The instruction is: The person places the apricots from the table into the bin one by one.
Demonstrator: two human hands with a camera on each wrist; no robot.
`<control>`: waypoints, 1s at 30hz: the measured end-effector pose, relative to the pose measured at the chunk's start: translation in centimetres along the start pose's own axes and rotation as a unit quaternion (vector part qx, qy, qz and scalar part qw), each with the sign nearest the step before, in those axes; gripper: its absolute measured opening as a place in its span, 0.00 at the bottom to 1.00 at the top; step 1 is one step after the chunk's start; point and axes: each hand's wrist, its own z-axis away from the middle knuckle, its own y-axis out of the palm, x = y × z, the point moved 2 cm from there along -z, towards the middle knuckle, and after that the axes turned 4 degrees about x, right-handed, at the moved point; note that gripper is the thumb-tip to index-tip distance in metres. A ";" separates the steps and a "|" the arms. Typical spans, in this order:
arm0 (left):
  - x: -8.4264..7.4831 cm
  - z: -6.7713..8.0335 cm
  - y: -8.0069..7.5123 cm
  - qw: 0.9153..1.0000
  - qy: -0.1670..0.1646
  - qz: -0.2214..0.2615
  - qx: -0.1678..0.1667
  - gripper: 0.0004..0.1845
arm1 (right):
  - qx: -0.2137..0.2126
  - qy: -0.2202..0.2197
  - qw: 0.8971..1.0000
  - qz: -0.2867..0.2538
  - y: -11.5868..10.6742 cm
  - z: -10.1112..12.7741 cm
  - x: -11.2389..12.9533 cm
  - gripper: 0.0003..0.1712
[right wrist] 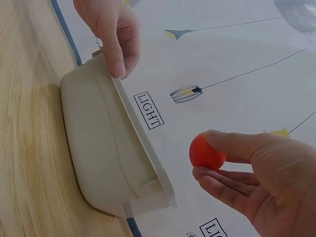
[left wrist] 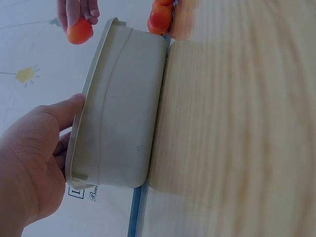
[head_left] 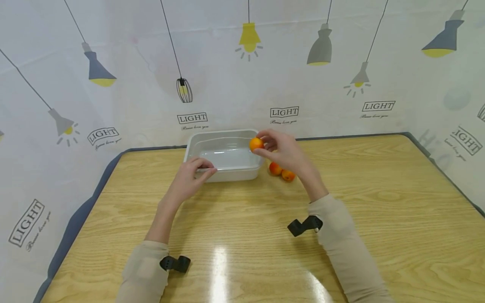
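Observation:
A white plastic tub [head_left: 227,172] stands on the wooden table [head_left: 242,235] near its far edge. My left hand [head_left: 193,176] grips the tub's near left rim, thumb on top; the left wrist view shows the thumb [left wrist: 64,111] against the rim of the tub [left wrist: 123,108]. My right hand [head_left: 282,149] pinches a small orange fruit [head_left: 256,144] in its fingertips above the tub's right end. In the right wrist view the fruit [right wrist: 206,152] hangs above the rim of the tub [right wrist: 108,158]. Two more orange fruits [head_left: 281,171] lie on the table right of the tub.
A curtain printed with lamps and the word LIGHT [head_left: 284,112] hangs close behind the table. Dark trim [head_left: 75,219] runs along the table's left edge. Bare wood stretches across the near side and to the right.

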 end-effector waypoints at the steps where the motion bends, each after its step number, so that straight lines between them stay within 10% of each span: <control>1: 0.0 0.0 0.0 1.000 0.001 0.000 0.000 0.09 | 0.002 -0.001 1.000 -0.003 0.1 0.0 0.0 0.23; 30: 0.1 0.0 0.1 1.000 0.010 -0.001 -0.006 0.09 | 0.021 -0.014 1.000 -0.003 1.4 -0.2 0.2 0.25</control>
